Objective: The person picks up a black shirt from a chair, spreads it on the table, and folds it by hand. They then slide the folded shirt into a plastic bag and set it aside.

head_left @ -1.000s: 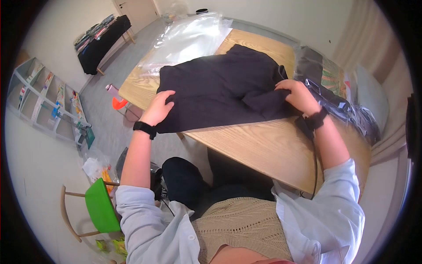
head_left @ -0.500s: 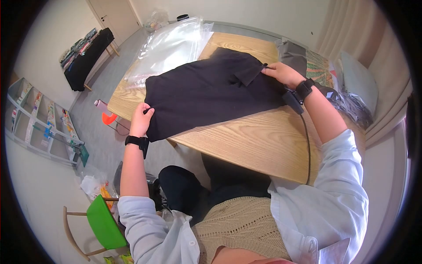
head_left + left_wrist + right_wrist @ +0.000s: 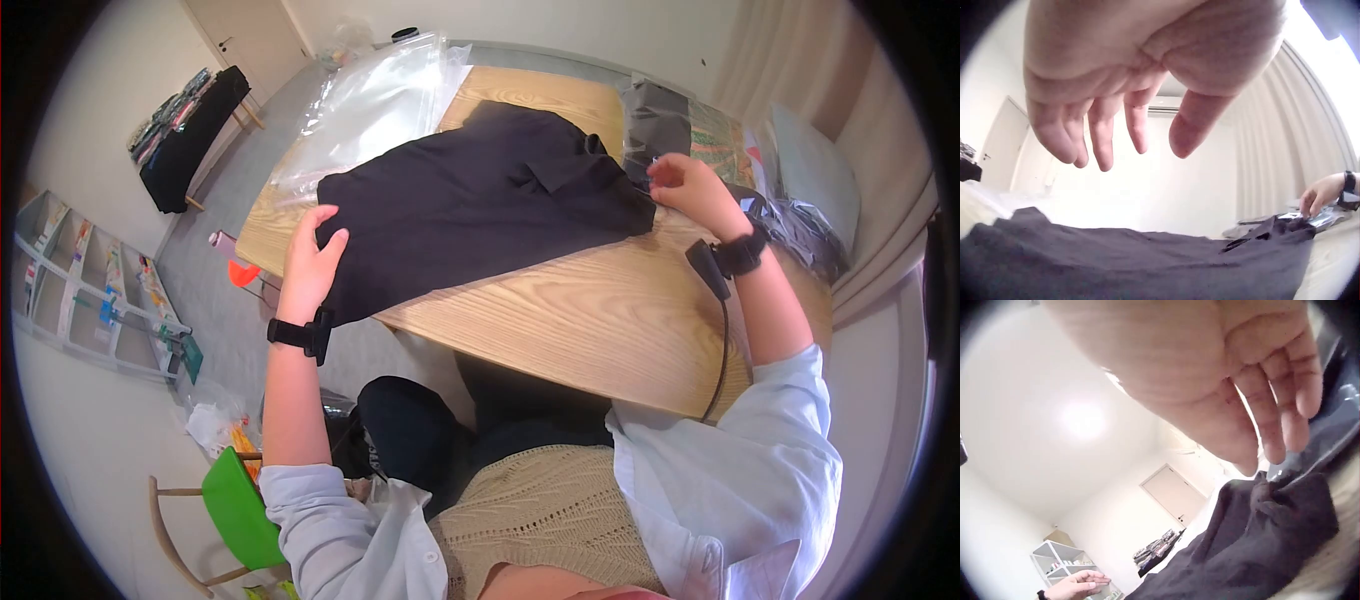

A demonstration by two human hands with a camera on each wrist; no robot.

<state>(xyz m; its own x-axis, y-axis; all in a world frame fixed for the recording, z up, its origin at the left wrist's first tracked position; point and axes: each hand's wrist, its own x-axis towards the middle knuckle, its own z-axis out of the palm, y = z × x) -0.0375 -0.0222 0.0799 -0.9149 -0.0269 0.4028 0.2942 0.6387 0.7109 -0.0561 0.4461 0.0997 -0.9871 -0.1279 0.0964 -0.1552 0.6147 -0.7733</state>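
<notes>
A black garment [image 3: 450, 200] lies spread over the wooden table [image 3: 560, 330], its near left corner hanging past the edge. In the head view the left hand [image 3: 312, 262] is at the garment's left end, thumb and fingers apart. The left wrist view shows that hand [image 3: 1147, 81] with loose, spread fingers above the cloth [image 3: 1135, 262], gripping nothing. The right hand [image 3: 692, 190] is just off the garment's right end, fingers slightly bent. In the right wrist view its fingers [image 3: 1272, 412] hang relaxed above a bunched part of the cloth [image 3: 1260, 537], holding nothing visible.
Clear plastic bags [image 3: 385, 105] lie on the table's far left. Plastic-wrapped garments [image 3: 690, 130] line its right side. A green chair [image 3: 240, 510] stands at lower left, a white shelf [image 3: 90, 290] by the left wall. A cable [image 3: 725, 350] hangs from the right wrist.
The right hand released the cloth it pinched and moved right and slightly down. The left hand's pinch on the left edge has opened. The sleeve fold near the right end now lies flatter.
</notes>
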